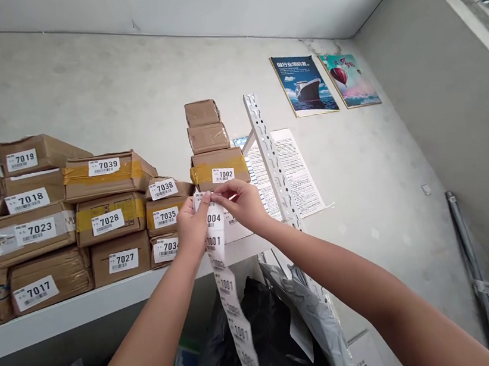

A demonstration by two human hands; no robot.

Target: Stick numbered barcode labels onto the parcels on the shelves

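Note:
A long white strip of numbered barcode labels (231, 293) hangs down from both my hands in the middle of the view. My left hand (192, 224) pinches the strip's top from the left, fingers closed on it. My right hand (242, 202) pinches the same top edge from the right, thumb and fingers pressed together. Both hands are held up in front of the shelf (106, 298), just below a taped cardboard box marked 1002 (219, 169). Two smaller boxes (204, 125) are stacked on top of it.
Several labelled cardboard boxes (102, 176) are stacked along the white shelf at left. A perforated metal upright (271, 161) stands right of my hands, with a printed sheet (297, 170) and two posters (303, 84) on the wall. Black and grey parcel bags (286, 327) lie below.

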